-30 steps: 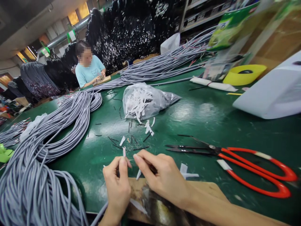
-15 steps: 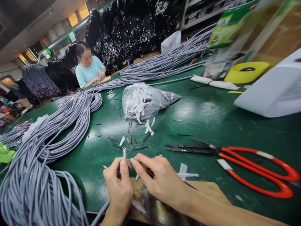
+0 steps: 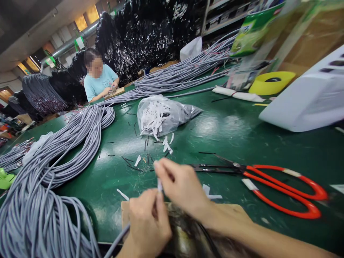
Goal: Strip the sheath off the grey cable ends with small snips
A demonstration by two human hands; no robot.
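Note:
My left hand (image 3: pixel 149 218) is closed round a grey cable (image 3: pixel 119 236), which comes in from below and runs under the wrist. Just above its thumb a short whitish piece (image 3: pixel 159 185) at the cable's end sticks up. My right hand (image 3: pixel 182 184) is higher and to the right, thumb and forefinger pinched on the tip of that end; its other fingers are curled in. Both hands are over a brown board (image 3: pixel 236 211) with a dark, shiny object (image 3: pixel 182 236) on it. Long scissors with red handles (image 3: pixel 285 190) lie right of my right hand, blades partly behind it.
A clear bag of white scraps (image 3: pixel 161 116) lies mid-table, with black and white offcuts (image 3: pixel 166 145) before it. Grey cable bundles (image 3: pixel 72 154) fill the left and back. A yellow tape roll (image 3: pixel 271 83) and a white casing (image 3: pixel 303 104) are at right. A co-worker (image 3: pixel 99 84) sits across.
My right hand has risen and pulled away from the left, stretching the whitish piece between them. My left hand has shifted right and down. The view has turned slightly.

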